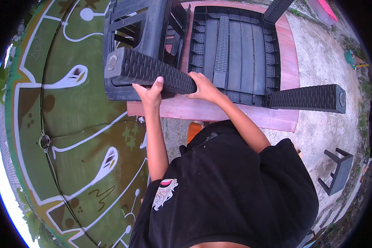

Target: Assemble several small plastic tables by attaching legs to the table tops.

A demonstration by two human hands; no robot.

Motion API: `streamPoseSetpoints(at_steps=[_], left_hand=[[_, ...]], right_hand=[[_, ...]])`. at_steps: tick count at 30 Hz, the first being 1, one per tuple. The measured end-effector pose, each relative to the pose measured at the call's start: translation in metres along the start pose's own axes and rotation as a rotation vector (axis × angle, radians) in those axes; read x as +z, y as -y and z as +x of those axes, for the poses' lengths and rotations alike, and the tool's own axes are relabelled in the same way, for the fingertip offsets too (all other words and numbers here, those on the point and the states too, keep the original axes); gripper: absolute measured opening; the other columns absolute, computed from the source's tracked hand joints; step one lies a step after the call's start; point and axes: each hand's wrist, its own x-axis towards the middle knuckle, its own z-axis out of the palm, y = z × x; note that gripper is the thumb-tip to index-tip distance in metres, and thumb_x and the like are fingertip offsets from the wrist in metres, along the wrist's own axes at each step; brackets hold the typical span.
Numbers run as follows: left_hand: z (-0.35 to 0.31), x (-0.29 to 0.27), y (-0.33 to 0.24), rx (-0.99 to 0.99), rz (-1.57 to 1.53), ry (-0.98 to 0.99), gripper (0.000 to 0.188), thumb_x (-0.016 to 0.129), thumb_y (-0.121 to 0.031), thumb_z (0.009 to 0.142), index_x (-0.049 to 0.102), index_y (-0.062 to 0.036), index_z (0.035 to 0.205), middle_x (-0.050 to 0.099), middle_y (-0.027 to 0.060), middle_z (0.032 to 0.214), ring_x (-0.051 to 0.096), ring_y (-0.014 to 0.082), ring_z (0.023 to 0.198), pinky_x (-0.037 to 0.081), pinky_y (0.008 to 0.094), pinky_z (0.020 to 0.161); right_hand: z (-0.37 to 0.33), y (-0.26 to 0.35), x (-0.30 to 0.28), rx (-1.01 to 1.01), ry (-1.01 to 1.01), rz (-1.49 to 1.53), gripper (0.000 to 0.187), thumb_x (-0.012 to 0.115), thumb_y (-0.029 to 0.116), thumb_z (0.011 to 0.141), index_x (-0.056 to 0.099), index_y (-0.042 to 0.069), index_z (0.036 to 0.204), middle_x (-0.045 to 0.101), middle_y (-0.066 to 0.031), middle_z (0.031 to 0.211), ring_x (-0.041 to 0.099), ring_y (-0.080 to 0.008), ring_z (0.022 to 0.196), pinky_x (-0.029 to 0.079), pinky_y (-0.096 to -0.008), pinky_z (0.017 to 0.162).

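Observation:
A black plastic table [246, 58] lies upside down, its ribbed underside facing up. One black woven-pattern table leg [149, 68] slants toward me from its near left corner; whether it is fixed there I cannot tell. My left hand [150, 96] grips this leg near its middle, thumb on top and fingers partly hidden beneath. My right hand [205, 89] is closed around the leg's inner end, beside the table's corner. Another leg [308, 98] sticks out from the near right corner, and a third leg [277, 10] from the far right corner.
The upturned table rests on a pink wooden tabletop [219, 110]. Stacked black plastic stools [132, 29] stand at the left, close to the held leg. A green painted wall [76, 124] rises on my left. A small black stool [338, 171] lies tipped over on the concrete floor [318, 62].

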Motion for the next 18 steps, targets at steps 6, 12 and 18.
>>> streamPoseSetpoints(at_steps=[6, 12, 18], left_hand=[[-0.003, 0.05, -0.032, -0.021, 0.083, 0.061, 0.038, 0.076, -0.004, 0.064, 0.057, 0.0036, 0.096, 0.062, 0.0057, 0.088, 0.059, 0.0133, 0.075, 0.05, 0.0274, 0.072], [-0.003, 0.083, -0.025, 0.034, 0.208, 0.244, 0.056, 0.078, -0.005, 0.061, 0.051, 0.0016, 0.11, 0.061, 0.0062, 0.094, 0.058, 0.0129, 0.079, 0.049, 0.0271, 0.072], [0.013, 0.046, -0.016, -0.022, 0.043, 0.136, 0.049, 0.075, -0.005, 0.064, 0.056, 0.0028, 0.108, 0.062, 0.0087, 0.098, 0.061, 0.0169, 0.086, 0.05, 0.0307, 0.08]], right_hand=[[-0.007, -0.007, -0.005, 0.017, -0.035, -0.043, 0.085, 0.083, 0.035, 0.063, 0.044, -0.006, 0.127, 0.052, -0.0265, 0.124, 0.049, -0.0382, 0.119, 0.04, -0.0413, 0.101], [-0.008, -0.005, -0.034, 0.084, 0.197, 0.097, 0.091, 0.082, 0.03, 0.063, 0.036, -0.004, 0.134, 0.052, -0.0262, 0.124, 0.05, -0.0378, 0.12, 0.039, -0.0412, 0.102], [0.019, 0.046, -0.107, -0.1, 0.221, 0.038, 0.077, 0.073, 0.025, 0.078, 0.033, 0.009, 0.142, 0.055, -0.0238, 0.124, 0.053, -0.0342, 0.118, 0.041, -0.0425, 0.1]])
